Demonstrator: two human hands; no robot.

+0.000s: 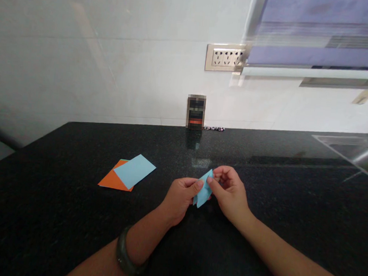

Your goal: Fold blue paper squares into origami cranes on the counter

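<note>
A small piece of folded light blue paper is held up over the dark countertop between both hands. My left hand pinches its left side, thumb on the near face and fingers behind. With thumb and fingertips, my right hand grips the upper right edge of the same paper. Parts of the fingers behind the paper are hidden. To the left, a flat light blue sheet lies partly over an orange sheet, with a thin green edge showing beneath.
The black speckled countertop runs back to a pale tiled wall. A blurred dark upright object stands against the wall, a beaded strand beside it. A sink is at the right; a socket panel is above.
</note>
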